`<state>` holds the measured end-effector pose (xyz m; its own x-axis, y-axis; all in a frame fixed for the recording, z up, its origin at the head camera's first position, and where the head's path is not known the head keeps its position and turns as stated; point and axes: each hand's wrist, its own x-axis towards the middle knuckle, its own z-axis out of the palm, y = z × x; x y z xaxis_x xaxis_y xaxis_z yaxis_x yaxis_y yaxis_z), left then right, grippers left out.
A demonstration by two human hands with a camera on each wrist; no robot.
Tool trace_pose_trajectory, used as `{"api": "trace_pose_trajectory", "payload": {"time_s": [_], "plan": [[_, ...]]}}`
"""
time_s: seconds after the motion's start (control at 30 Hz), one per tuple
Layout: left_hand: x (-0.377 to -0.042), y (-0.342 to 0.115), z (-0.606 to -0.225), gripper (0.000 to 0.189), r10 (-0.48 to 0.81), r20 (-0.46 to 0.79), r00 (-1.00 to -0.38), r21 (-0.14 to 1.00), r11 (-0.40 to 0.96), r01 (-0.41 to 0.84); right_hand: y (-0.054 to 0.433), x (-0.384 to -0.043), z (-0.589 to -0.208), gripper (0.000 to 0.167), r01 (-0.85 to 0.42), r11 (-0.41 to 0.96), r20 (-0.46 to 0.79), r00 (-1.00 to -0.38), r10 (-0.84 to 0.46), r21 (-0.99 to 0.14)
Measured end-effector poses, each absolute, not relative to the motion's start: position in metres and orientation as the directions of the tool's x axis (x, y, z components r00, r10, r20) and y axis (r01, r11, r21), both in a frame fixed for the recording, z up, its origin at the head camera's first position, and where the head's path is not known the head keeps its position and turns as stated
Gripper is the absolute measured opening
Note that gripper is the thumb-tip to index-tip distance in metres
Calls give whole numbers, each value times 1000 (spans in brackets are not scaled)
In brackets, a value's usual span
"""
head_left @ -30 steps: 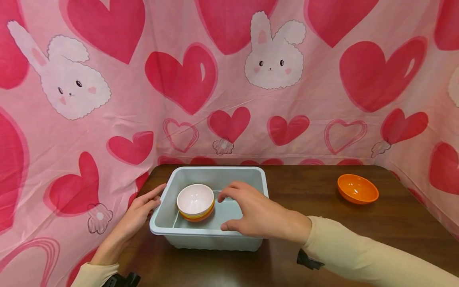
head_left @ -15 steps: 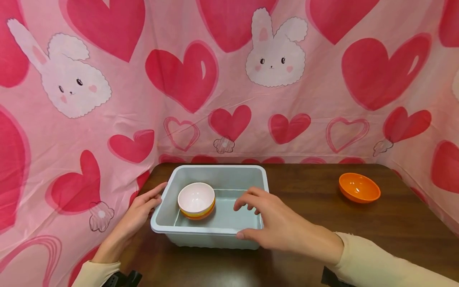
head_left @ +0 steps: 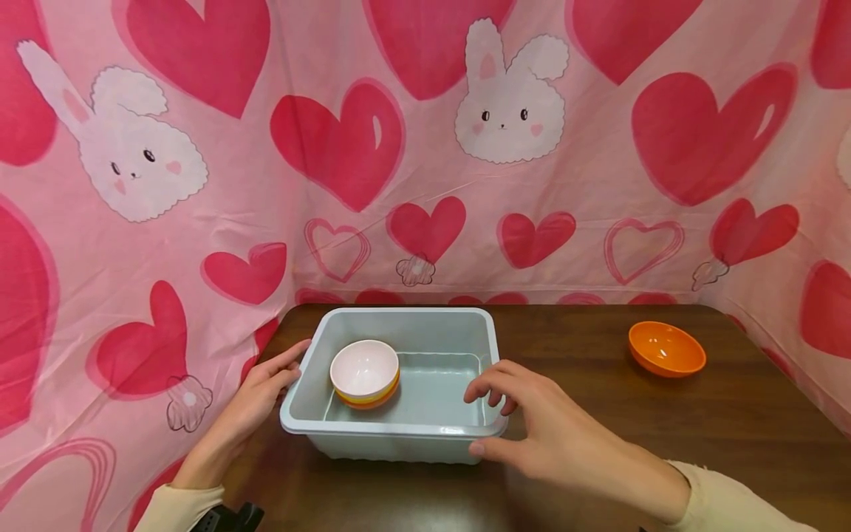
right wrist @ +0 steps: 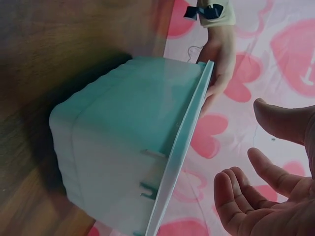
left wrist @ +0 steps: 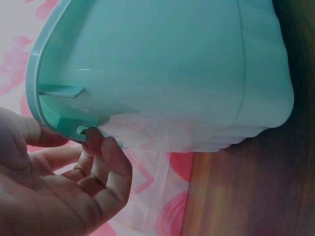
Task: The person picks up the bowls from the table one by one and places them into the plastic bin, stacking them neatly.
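Observation:
A pale grey-green plastic basin [head_left: 425, 428] stands on the table. In its left half sits a stack of bowls, a white bowl [head_left: 364, 369] on top with yellow and orange edges below it. My left hand [head_left: 255, 395] holds the basin's left rim; in the left wrist view its curled fingers [left wrist: 115, 167] reach under the lip. Over the right front corner of the basin hovers my right hand [head_left: 538, 414], thumb and fingers spread with nothing between them. The right wrist view shows that hand [right wrist: 275, 196] apart from the rim.
An orange bowl [head_left: 666, 349] rests on the dark wooden table [head_left: 565, 340] at the far right. Pink cloth with hearts and rabbits [head_left: 425, 148] hangs behind the table and along both sides.
My right hand has moved right and toward me, from above the basin's inside to its right front corner. The left hand and the bowls stay put.

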<state>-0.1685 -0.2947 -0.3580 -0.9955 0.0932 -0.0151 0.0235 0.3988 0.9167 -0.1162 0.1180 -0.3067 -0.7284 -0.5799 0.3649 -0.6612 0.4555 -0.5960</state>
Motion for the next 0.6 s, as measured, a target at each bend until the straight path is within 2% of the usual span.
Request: {"api": "trace_pose_trajectory", "payload": {"time_s": [0.27,0.6], "plan": [[-169,-295,-359,57,101,-6,-995,922,385,34,132,-114,-314,39,-685,442,428,-717,-550,-579],[-167,-295,-359,57,96,-10,-995,927,373,27,147,-112,-318,37,-642,480,414,-760,-501,-598]]}}
